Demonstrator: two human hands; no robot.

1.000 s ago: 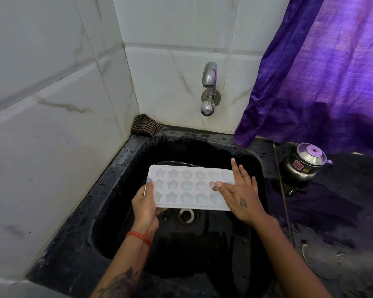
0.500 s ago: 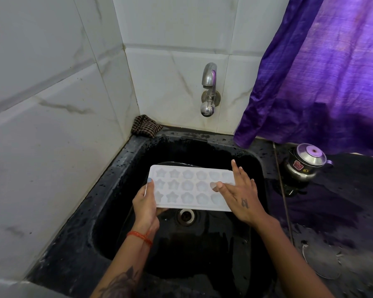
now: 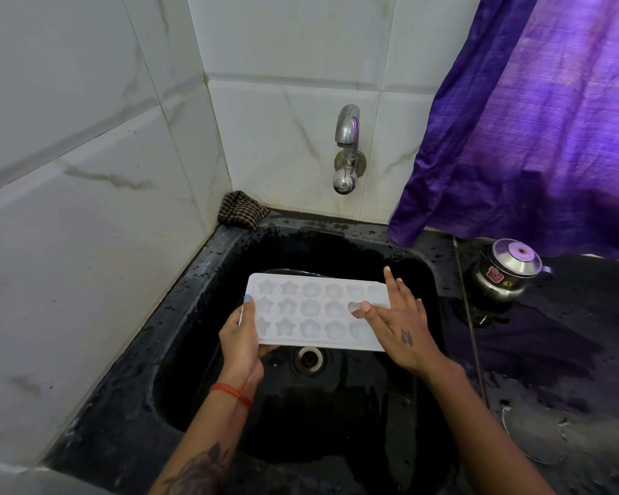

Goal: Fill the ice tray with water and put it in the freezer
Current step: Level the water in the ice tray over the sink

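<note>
White ice tray [image 3: 311, 310] over black sink [image 3: 208, 266], left hand [image 3: 240, 341] gripping, right hand [image 3: 404, 326] flat on it

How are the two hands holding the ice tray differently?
The left hand grips the ice tray at its left end, thumb on top and fingers underneath; the right hand lies flatter on the right end, fingers spread. The left wrist wears a red thread; the right hand has a small tattoo. Both touch the tray above the sink.

Head view, close, facing down into sink [image 3: 208, 280]
</note>
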